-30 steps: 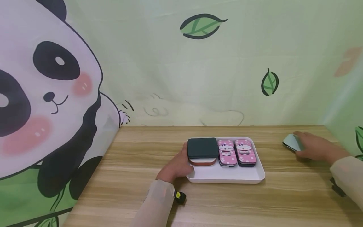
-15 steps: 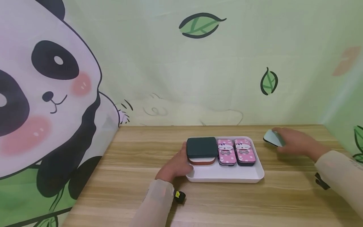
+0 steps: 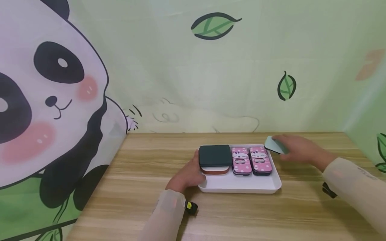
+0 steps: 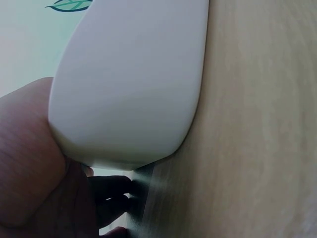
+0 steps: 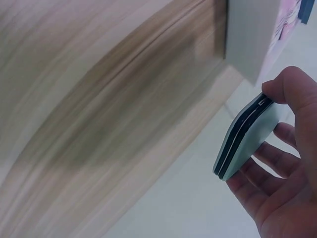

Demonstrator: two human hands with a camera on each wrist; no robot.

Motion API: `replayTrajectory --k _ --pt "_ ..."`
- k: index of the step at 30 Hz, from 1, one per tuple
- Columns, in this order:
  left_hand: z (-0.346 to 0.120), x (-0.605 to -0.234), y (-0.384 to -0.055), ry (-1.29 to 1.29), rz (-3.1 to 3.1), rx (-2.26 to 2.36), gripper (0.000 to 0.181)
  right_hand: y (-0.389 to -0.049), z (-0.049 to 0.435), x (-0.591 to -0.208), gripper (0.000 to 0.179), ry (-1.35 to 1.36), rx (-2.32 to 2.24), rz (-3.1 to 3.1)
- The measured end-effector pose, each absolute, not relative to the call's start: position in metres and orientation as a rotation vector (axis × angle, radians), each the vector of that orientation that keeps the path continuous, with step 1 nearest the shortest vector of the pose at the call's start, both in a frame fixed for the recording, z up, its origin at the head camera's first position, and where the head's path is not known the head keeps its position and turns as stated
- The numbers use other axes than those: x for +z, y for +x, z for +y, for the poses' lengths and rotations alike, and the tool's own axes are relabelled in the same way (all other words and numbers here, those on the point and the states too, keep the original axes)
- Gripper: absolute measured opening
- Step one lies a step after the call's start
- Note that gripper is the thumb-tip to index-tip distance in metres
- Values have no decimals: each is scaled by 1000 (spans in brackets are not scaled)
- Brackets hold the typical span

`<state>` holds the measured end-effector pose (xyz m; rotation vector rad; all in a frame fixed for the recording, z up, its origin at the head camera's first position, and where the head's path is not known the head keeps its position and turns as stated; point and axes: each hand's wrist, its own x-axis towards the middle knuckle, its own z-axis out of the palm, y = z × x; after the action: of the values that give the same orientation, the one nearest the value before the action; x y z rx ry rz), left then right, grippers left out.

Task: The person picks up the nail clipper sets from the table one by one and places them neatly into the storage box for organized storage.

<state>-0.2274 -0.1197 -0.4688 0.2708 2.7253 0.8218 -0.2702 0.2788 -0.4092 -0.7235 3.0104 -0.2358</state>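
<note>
My left hand [image 3: 189,174] grips the left end of the white tray [image 3: 241,187], fingers along its side and thumb near the front. In the left wrist view the tray's outer wall [image 4: 129,84] fills the middle, with fingers showing dark beyond it. My right hand [image 3: 301,149] pinches a pale green compact mirror [image 3: 274,144], folded and tilted, at the tray's back right corner. Two thin halves with dark inner edges show on this compact mirror [image 5: 245,139] in the right wrist view. In the tray stand two pink tiger-print cases [image 3: 241,160] and a dark green square case [image 3: 214,155].
Beneath the dark green case, white and brown layers [image 3: 215,170] show. The tray rests on a wood-grain table [image 3: 150,160]. A pale green cloth backdrop [image 3: 181,77] with a panda [image 3: 66,100] and leaves rises behind the table.
My right hand has carried the compact mirror leftward from the right side of the table to the tray's back right corner. The left hand and the tray have stayed in place.
</note>
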Motion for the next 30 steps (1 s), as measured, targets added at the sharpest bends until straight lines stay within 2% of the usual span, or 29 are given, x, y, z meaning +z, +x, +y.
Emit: replayTrajectory --k 10,30 --pt "-122 -470 -228 262 2717 831 102 -259 243 -402 73 -880 -277 2963" --pt "-122 -468 -227 282 2721 846 102 -260 196 -412 67 -942 -243 2814"
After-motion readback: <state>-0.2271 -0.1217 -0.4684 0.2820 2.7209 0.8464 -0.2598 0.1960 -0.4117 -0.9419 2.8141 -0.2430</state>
